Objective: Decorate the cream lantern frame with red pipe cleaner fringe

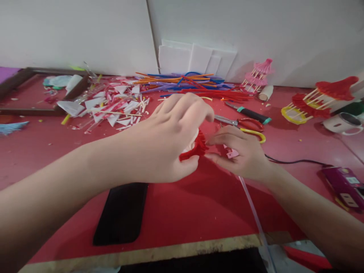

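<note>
My left hand [173, 140] curls over a small red fuzzy piece [201, 143], which looks like pipe cleaner with a white part [191, 146] inside. Its fingers are closed round the piece and hide most of it. From the right, the thumb and fingertips of my right hand [241, 151] pinch at the red edge. Beneath the right palm shows a bit of a pink object [231, 152], mostly covered. A long translucent stick [253, 212] runs from under that hand down past the table's front edge.
A black phone [121, 214] lies near the front edge. Behind are scissors [236, 122], a cutter knife [250, 113], pipe cleaners [182, 81] and scraps [113, 102]. Right are a red-yellow stick model [315, 100], a mug [342, 123] and a purple power strip [342, 185] with a black cord.
</note>
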